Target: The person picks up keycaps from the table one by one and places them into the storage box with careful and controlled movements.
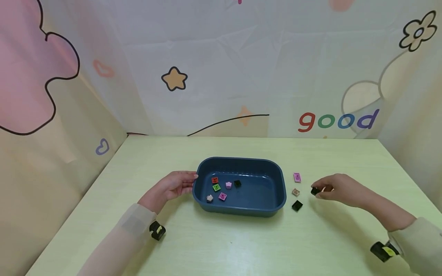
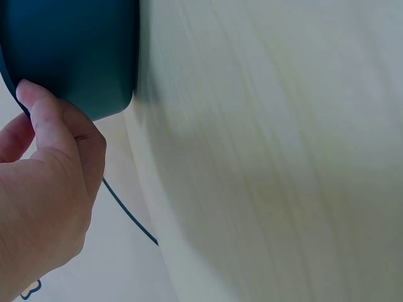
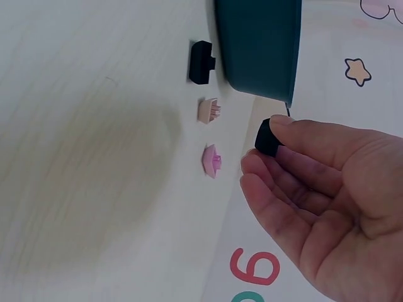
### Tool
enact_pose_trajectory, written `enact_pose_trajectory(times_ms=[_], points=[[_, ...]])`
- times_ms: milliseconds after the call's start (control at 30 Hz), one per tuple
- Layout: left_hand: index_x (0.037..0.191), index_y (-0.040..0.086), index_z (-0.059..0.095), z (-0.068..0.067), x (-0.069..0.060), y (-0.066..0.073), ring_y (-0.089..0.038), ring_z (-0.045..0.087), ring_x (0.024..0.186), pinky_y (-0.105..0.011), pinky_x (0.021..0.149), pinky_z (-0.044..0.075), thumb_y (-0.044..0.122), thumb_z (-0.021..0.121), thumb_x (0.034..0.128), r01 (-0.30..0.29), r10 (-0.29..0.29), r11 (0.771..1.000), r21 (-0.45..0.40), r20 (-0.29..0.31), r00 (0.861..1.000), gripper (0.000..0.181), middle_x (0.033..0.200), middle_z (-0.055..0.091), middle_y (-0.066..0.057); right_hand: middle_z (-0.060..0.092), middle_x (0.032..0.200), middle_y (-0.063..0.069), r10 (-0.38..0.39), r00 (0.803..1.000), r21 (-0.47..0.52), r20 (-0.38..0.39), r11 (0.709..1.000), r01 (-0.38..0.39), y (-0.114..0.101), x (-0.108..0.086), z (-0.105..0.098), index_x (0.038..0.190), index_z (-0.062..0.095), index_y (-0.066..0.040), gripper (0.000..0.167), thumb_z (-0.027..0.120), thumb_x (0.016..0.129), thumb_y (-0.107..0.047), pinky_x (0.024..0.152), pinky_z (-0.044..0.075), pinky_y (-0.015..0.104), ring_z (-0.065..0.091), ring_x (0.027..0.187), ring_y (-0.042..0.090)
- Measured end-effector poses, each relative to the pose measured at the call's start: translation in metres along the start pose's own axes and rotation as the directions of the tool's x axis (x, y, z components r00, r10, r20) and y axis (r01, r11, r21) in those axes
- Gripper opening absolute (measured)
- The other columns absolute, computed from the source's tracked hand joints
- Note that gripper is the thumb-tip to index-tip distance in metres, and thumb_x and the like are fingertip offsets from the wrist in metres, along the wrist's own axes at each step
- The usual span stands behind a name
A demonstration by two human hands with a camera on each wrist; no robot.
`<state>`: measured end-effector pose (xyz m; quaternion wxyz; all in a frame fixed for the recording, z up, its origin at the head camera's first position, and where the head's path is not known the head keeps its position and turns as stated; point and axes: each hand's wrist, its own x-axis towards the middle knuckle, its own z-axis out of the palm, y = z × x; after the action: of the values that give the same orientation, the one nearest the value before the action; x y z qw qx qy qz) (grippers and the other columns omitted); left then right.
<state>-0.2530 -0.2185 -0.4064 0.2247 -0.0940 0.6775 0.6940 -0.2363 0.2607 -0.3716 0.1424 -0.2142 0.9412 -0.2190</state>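
At the left end of a dark blue plastic tub (image 1: 239,212), my left hand (image 1: 177,184) pinches the rim, seen closely in the left wrist view with a fingertip pressed on the tub's wall (image 2: 75,38). To the tub's right, my right hand (image 1: 342,189) pinches a small black keycap (image 3: 267,138) between thumb and fingers, above the table. Near that hand lie a pink keycap (image 1: 297,177), a beige keycap (image 1: 296,192) and another black keycap (image 1: 297,206). Several keycaps rest inside the tub, among them an orange keycap (image 1: 215,180), a green keycap (image 1: 216,187) and a black keycap (image 1: 237,183).
The tub stands mid-table on a pale, wood-grained table (image 1: 221,245). Behind it hangs a printed cloth (image 1: 221,76) with a star and coloured letters. Each sleeve carries a black wrist device, one on the left (image 1: 157,230) and one on the right (image 1: 384,251).
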Motion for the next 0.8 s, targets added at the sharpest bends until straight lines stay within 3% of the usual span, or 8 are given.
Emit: enact_pose_trajectory(times_ms=[800], points=[[0.148,-0.009,0.044,0.000,0.003,0.000,-0.005,0.067,0.071,-0.015,0.068,0.061,0.009,0.051,0.1066,0.007,-0.007,1.000,0.015,-0.015,1.000,0.046,0.083,0.071,0.005,0.078,0.105,0.009,-0.069,0.997,-0.065,0.030,0.995,0.070,-0.034,0.019,-0.047,0.129,0.066,0.006,0.040,0.069,0.096,-0.016,0.072,0.056,0.023,0.070,0.089,0.015]])
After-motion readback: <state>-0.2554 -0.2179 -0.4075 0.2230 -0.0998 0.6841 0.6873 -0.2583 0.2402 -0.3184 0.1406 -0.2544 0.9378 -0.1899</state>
